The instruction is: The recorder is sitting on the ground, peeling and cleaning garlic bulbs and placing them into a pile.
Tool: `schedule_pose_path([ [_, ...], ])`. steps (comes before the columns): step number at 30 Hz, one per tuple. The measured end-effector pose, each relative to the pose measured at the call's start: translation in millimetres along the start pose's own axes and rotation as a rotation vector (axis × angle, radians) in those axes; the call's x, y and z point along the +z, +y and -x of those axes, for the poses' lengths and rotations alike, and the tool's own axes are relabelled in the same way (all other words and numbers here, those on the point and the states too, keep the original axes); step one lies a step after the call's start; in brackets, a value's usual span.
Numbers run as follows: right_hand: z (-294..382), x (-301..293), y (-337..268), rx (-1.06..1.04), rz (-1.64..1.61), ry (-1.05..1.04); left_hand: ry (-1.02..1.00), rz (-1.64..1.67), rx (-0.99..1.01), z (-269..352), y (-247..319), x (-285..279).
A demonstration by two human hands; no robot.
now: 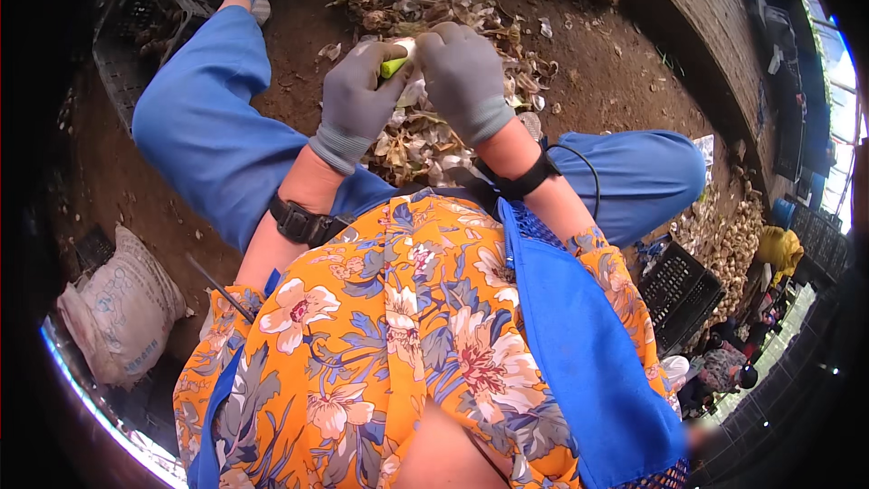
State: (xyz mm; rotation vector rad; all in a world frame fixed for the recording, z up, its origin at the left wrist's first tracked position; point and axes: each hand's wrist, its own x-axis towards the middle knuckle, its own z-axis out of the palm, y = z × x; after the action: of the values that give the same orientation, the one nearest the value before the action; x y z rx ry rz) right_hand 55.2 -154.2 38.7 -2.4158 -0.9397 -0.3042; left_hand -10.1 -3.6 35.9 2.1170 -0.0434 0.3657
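My left hand (362, 92), in a grey knit glove, is closed around a white piece with a bright green, rod-shaped end (393, 67). It looks like garlic with its stem, though the fingers cover much of it. Against the white part rests my right hand (463, 75), also gloved, with its fingers curled. Its fingertips are hidden, so I cannot tell whether it grips anything. Below and beyond both hands, a heap of dry garlic skins and leaves (407, 142) covers the soil between my legs.
A black plastic crate (112, 75) stands by my left leg. Behind it on that side leans a filled white woven sack (125, 312). To my right are another black crate (679, 295), a long pile of garlic bulbs (736, 244) and a low wall (713, 20). A person (726, 370) sits farther back.
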Motion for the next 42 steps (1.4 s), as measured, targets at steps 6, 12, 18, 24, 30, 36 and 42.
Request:
schedule_pose_path([
  [6, 8.2, 2.5, 43.6, 0.348, 0.014, -0.122, 0.051, 0.175, -0.179, 0.8, 2.3, -2.1],
  [12, 4.7, -3.1, 1.3, -0.064, -0.014, 0.035, -0.053, -0.004, 0.031, -4.2, 10.2, -1.4],
  [18, 0.5, 10.5, 38.4, 0.152, 0.138, -0.063, 0.016, 0.193, 0.029, -0.2, 1.1, -0.2],
  [24, 4.6, -15.5, 7.2, 0.016, -0.197, 0.042, -0.042, 0.205, -0.142, 0.9, -0.2, 3.6],
  [30, -2.7, -13.6, -1.0, -0.094, 0.125, -0.031, -0.065, 0.198, -0.045, 3.2, -6.6, -0.2],
  [36, 10.6, 1.8, 69.7, 0.548, 0.291, -0.424, 0.042, 0.429, -0.152, 1.0, -6.7, 0.2],
  [42, 8.3, -5.7, 30.2, 0.388, -0.443, -0.037, 0.063, 0.582, -0.243, -1.6, -11.2, 1.0],
])
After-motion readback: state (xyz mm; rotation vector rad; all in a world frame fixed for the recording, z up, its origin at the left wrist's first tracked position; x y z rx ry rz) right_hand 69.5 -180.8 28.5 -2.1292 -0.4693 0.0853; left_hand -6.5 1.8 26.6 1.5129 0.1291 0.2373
